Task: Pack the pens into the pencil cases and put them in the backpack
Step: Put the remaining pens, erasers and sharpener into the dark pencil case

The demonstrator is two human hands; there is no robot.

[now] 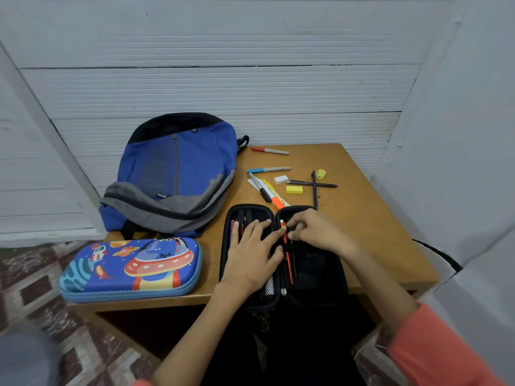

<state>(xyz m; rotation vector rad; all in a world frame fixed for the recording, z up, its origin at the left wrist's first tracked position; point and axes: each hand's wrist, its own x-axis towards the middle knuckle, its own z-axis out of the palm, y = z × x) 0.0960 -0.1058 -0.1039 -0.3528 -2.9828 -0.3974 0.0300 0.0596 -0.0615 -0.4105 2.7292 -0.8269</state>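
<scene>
Pen (287,254) in orange lies in the open black pencil case (316,264) at the front edge of the table (376,218), its top pinched by the right hand (317,231), the left hand (250,254) flat on the case's left half, backpack (178,174) behind.

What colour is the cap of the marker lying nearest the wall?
Red. The marker shows best in the head view.

A single wide-angle view is taken from head height, aimed forward and steeply down. The tabletop (362,168) is seen from close by, with the wall (250,87) framed behind and the floor (41,274) caught lower left.
</scene>
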